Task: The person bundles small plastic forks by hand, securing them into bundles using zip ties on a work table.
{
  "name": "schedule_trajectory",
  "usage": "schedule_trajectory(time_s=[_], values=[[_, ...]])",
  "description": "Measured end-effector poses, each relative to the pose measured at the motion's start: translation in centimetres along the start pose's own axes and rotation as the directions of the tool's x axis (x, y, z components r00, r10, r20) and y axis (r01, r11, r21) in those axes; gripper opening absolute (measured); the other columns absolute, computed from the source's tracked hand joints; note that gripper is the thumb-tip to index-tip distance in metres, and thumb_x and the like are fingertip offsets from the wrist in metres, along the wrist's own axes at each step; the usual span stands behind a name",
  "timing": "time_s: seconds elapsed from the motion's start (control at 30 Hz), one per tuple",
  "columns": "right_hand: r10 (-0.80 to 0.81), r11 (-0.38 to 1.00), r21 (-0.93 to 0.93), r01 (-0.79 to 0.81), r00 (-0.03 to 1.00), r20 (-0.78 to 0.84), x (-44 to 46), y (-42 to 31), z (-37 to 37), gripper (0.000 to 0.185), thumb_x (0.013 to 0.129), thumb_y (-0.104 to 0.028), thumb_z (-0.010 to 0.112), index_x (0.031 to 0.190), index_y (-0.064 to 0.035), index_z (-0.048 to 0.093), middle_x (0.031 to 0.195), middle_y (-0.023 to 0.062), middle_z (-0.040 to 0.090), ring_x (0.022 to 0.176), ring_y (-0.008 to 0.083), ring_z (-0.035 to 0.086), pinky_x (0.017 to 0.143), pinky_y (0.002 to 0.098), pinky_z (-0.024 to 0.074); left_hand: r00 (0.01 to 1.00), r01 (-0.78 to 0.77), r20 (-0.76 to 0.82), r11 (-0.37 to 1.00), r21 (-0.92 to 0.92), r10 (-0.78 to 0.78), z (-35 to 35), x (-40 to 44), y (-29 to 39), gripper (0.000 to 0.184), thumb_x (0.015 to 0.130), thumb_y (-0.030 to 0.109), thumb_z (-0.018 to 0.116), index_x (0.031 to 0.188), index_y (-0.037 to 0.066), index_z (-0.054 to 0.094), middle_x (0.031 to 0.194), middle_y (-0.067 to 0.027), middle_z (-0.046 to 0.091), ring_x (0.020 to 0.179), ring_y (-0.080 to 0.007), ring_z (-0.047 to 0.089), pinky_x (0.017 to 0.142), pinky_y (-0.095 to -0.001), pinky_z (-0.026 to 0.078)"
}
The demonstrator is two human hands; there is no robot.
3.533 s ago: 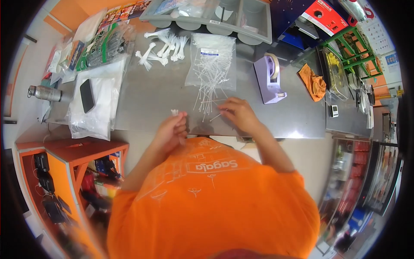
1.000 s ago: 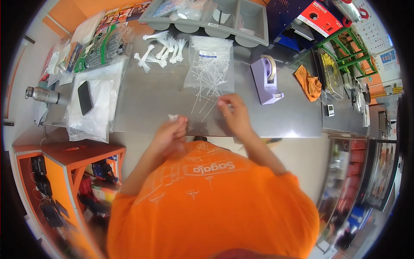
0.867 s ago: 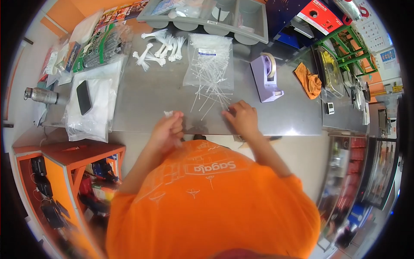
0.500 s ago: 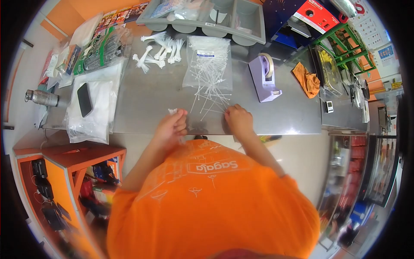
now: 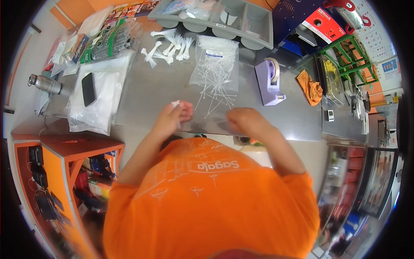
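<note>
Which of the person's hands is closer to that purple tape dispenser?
Right. The right hand is on the near side of the tape dispenser, slightly to its left; the left hand is much farther left.

Left hand (image 5: 173,115) and right hand (image 5: 244,119) both curl inward.

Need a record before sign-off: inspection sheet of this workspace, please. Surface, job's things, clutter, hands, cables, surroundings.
Surface: metal table, glossy; no damage apparent on bare parts.
Job's things: white sticks spill from the bag toward the near edge; bundles lie left of it.
Clutter: phone and bottle left; tape dispenser and cloth right; grey tray at the back.
Hands: left hand holds a white bundle; right hand near the sticks, fingers curled, contents hidden.
Cables: nothing seen among the sticks; elsewhere unclear.
Surroundings: orange shelf left; blue machine far right.
</note>
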State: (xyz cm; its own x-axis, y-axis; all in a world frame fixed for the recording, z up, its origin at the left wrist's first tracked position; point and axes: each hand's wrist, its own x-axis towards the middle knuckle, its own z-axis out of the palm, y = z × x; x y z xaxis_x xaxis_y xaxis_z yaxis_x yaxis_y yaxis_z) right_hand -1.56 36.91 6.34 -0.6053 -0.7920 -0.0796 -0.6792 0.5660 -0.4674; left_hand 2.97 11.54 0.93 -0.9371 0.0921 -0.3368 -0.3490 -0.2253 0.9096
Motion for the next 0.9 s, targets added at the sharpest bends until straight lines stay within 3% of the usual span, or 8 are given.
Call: schedule_trajectory(time_s=[0.13,0.23,0.3,0.33,0.43,0.5,0.8,0.9], values=[[-0.206,0.973,-0.067,0.219,0.965,0.16,3.4,-4.0,-1.3,0.006,0.076,-0.011,0.052,0.079,-0.0063,0.055,0.073,0.0118,0.057,0.066,0.0315,0.057,0.058,0.0384,0.0459,0.948,-0.123,0.317,0.952,0.28,0.029,2.1,-0.2,1.2,0.031,0.093,0.028,0.039,0.104,0.002,0.051,0.094,-0.0082,0.058,0.084,-0.0165,0.056,0.078,-0.0266,0.046],[-0.104,0.994,0.029,0.101,0.904,0.415,5.3,-5.1,-3.0,0.016,0.077,-0.013,0.054,0.09,-0.0041,0.057,0.081,0.0129,0.058,0.081,0.0311,0.058,0.067,0.0388,0.0469,0.895,0.134,0.383,0.957,0.257,-0.228,2.4,-0.6,1.1,0.031,0.093,0.029,0.039,0.105,0.003,0.051,0.082,-0.0023,0.054,0.073,-0.0105,0.052,0.069,-0.0244,0.044],[-0.222,0.969,-0.082,0.233,0.967,0.123,5.5,-3.5,-1.7,0.018,0.076,-0.015,0.055,0.09,-0.0042,0.058,0.084,0.0104,0.058,0.082,0.0304,0.058,0.068,0.039,0.0469,0.915,0.266,0.329,0.962,-0.061,-0.232,1.2,-0.9,0.3,0.027,0.093,0.028,0.039,0.1,0.005,0.052,0.071,0.0036,0.043,0.061,-0.0051,0.04,0.06,-0.0233,0.037],[-0.223,0.969,-0.078,0.234,0.966,0.127,5.7,-3.0,-1.4,0.018,0.076,-0.015,0.055,0.09,-0.0042,0.058,0.084,0.0104,0.058,0.082,0.0304,0.058,0.068,0.039,0.0469,0.916,0.269,0.327,0.961,-0.064,-0.235,1.0,-1.3,0.3,0.027,0.093,0.028,0.039,0.1,0.005,0.052,0.071,0.0036,0.043,0.061,-0.0051,0.04,0.06,-0.0233,0.037],[-0.191,0.96,0.184,0.209,0.975,-0.114,6.3,-1.2,0.2,0.013,0.077,-0.014,0.054,0.084,-0.0038,0.058,0.084,0.0088,0.056,0.081,0.0282,0.058,0.068,0.0396,0.0463,0.947,0.256,0.245,0.95,-0.18,-0.209,0.1,-2.5,0.4,0.02,0.093,0.026,0.041,0.093,0.009,0.05,0.065,0.0058,0.033,0.056,-0.004,0.029,0.055,-0.0229,0.03],[-0.263,0.935,-0.241,0.258,0.965,0.011,6.3,2.0,3.1,0.008,0.075,-0.012,0.053,0.078,-0.0068,0.057,0.082,0.0062,0.054,0.08,0.0225,0.056,0.069,0.036,0.0445,0.986,0.166,0.109,0.852,-0.496,-0.129,-1.1,-2.4,-0.8,0.016,0.093,0.024,0.042,0.089,0.01,0.048,0.066,0.0053,0.035,0.056,-0.0049,0.032,0.056,-0.0231,0.032],[-0.465,0.736,-0.55,0.395,0.885,0.013,7.4,3.6,7.0,0.007,0.07,-0.015,0.055,0.074,-0.0096,0.055,0.077,0.0013,0.052,0.078,0.0149,0.054,0.069,0.0302,0.0373,0.989,0.046,-0.098,0.851,-0.523,-0.113,-1.7,-1.2,-2.8,0.015,0.092,0.024,0.044,0.092,0.009,0.049,0.066,0.0055,0.037,0.052,-0.0038,0.031,0.052,-0.0201,0.03],[-0.35,0.907,-0.322,0.272,0.912,-0.213,8.5,3.2,7.5,0.011,0.068,-0.015,0.061,0.074,-0.01,0.054,0.076,0.0033,0.053,0.072,0.0163,0.054,0.068,0.0322,0.0375,0.983,0.039,-0.138,0.868,-0.494,-0.123,-1.6,-0.9,-3.0,0.019,0.091,0.024,0.046,0.099,0.007,0.05,0.065,0.0061,0.036,0.052,-0.003,0.03,0.052,-0.0199,0.029]])
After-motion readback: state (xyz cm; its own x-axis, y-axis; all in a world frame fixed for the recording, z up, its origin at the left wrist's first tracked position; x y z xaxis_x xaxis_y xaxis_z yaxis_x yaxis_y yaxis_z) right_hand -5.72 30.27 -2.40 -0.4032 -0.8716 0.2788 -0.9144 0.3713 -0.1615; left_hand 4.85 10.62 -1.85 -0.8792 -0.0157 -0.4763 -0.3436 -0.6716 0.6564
